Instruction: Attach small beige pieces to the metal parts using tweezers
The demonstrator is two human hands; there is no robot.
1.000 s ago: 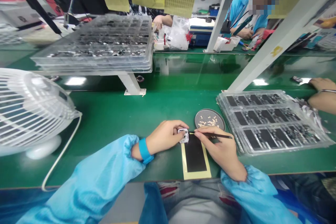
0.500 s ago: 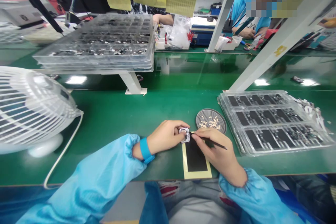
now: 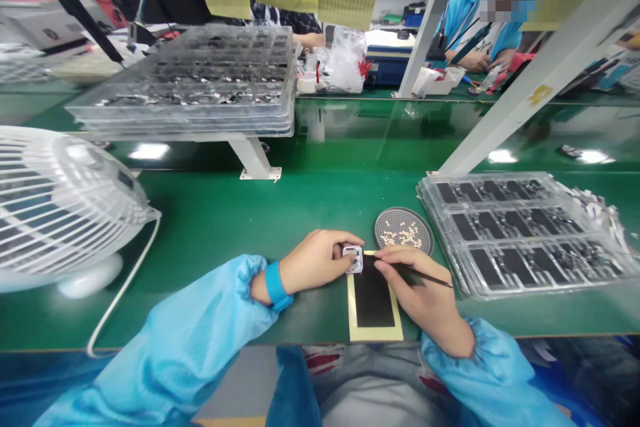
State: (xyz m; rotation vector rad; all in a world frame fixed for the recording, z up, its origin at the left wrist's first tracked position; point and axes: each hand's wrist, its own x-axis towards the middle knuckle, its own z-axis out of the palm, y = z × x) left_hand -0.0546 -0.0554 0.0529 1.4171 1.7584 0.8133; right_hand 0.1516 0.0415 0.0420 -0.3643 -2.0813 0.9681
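Observation:
My left hand (image 3: 320,258) pinches a small white square casing (image 3: 353,259) with rounded corners between thumb and fingers. Small parts inside it are too tiny to make out. The casing lies over the top left corner of a black pad with a yellow border (image 3: 374,332). My right hand (image 3: 420,290) grips slim dark tweezers (image 3: 433,277), their back end pointing right. Their tip is near the top of the pad, a little apart from the casing. Just beyond my right hand is a round grey dish (image 3: 379,240) with many small cream-coloured pieces (image 3: 407,235).
Clear trays of black parts (image 3: 515,223) are stacked at right. At left stands a white fan (image 3: 65,207) with its cable on the green bench (image 3: 225,213). More stacked trays (image 3: 200,117) sit on a raised shelf. A co-worker in blue (image 3: 460,7) sits across the bench.
My right hand has drawn back to the right with the tweezers, whose tip has left the casing. My left hand keeps the casing in nearly the same place.

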